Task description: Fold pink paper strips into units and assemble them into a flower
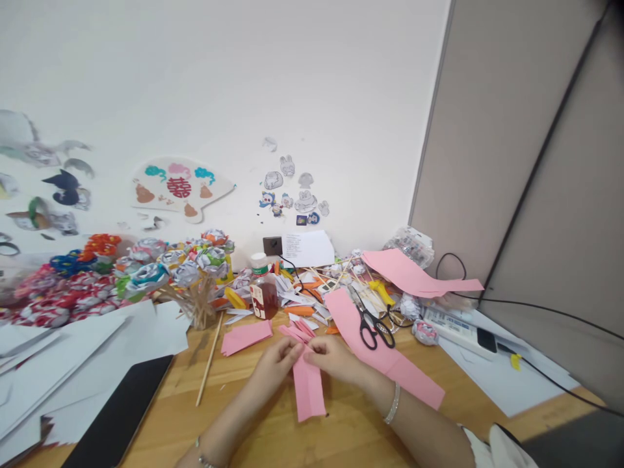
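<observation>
Both hands meet at the front middle of the wooden table, pinching a creased strip of pink paper (309, 393). My left hand (277, 359) grips its upper left edge between thumb and fingers. From the other side, my right hand (334, 357) pinches the same strip, and its lower end hangs toward me. Narrow folded pink pieces (299, 329) lie just beyond the fingertips. A small stack of pink paper (246, 337) rests left of them. Black-handled scissors (373, 328) lie on a long pink sheet (414, 380) to the right of my right hand.
A bottle of dark red liquid (264, 292) stands behind the hands among paper scraps. Paper flowers on sticks (195, 273) fill the back left. A wooden stick (209, 361) and a black tablet-like slab (121, 416) lie left. A power strip (461, 331) with cables sits right.
</observation>
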{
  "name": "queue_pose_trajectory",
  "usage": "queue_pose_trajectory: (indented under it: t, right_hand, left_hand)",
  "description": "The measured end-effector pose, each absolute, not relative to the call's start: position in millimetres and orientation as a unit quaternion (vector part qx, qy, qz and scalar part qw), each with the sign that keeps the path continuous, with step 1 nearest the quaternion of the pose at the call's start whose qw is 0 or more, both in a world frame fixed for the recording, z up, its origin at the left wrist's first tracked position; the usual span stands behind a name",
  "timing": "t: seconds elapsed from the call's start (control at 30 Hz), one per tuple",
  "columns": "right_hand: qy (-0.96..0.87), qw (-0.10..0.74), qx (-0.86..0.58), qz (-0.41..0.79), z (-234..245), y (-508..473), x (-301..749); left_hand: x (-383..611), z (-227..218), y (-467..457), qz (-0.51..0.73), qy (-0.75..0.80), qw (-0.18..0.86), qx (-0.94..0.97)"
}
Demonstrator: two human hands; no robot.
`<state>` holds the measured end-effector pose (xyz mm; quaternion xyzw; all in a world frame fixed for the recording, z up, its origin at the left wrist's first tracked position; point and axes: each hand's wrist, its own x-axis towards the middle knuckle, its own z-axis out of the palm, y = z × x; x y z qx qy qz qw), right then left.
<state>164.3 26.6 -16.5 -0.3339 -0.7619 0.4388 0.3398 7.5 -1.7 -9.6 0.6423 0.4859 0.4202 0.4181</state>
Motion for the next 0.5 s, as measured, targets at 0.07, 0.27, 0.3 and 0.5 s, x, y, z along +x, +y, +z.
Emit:
queue_pose_trajectory:
  t: [0.07,0.27,0.3,0.5]
  right_hand:
    - [-0.754,0.351,-0.336,0.442,-18.5,29.5,166.0]
    - [-0.762,0.343,-0.312,0.452,-16.0,30.9,169.7]
    - [-0.764,0.339,-0.306,0.456,-14.3,30.0,170.2]
    - [-0.790,0.285,-0.271,0.471,-3.9,21.2,170.5]
  left_hand:
    - [6.7,-8.5,-2.8,0.394,0.480,0.449,0.643]
    - [4.7,-5.8,-5.7,0.361,0.469,0.446,0.672]
    - [4.6,-5.5,-6.1,0.358,0.466,0.447,0.675]
    - [4.6,-6.5,-7.0,0.377,0.442,0.390,0.715]
